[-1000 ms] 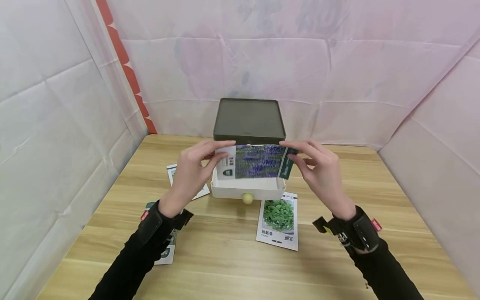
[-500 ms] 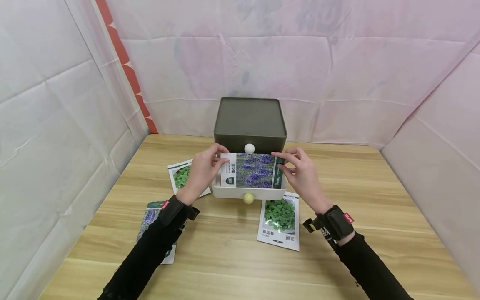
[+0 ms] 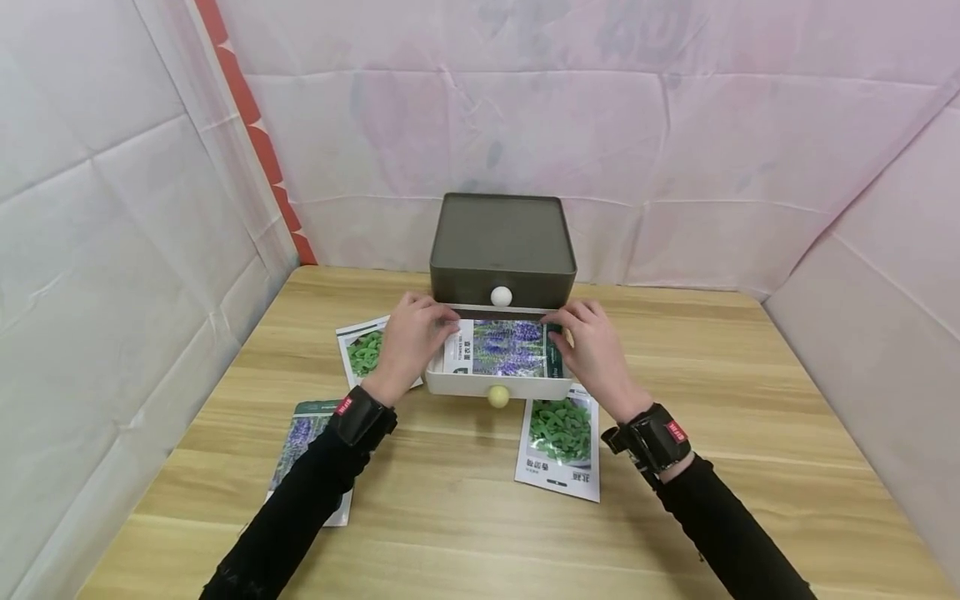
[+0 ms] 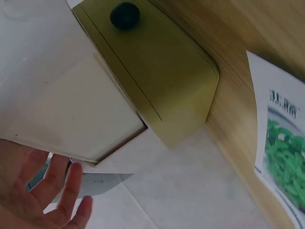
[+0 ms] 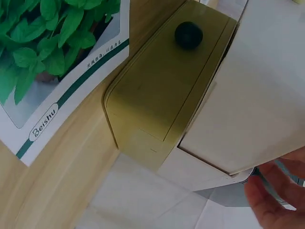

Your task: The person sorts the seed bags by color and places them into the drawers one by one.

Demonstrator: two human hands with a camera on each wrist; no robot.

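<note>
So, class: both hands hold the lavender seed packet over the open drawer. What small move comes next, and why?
Probably let go: the left hand and right hand pinch the lavender packet's ends, and it already sits low inside the open white drawer.

A light wooden table (image 3: 675,500) carries a dark olive drawer box (image 3: 501,242) that stands at its far middle, with the box's white lower drawer (image 3: 498,385) pulled out toward the near edge. Just in front of the box and slightly to its right lies a seed packet with green leaves (image 3: 559,446), touching the drawer's front; to the box's left lies a second green-leaf packet (image 3: 360,354), and nearer the front edge on that same left side lies a purple-flower packet (image 3: 300,437), partly under a black sleeve
</note>
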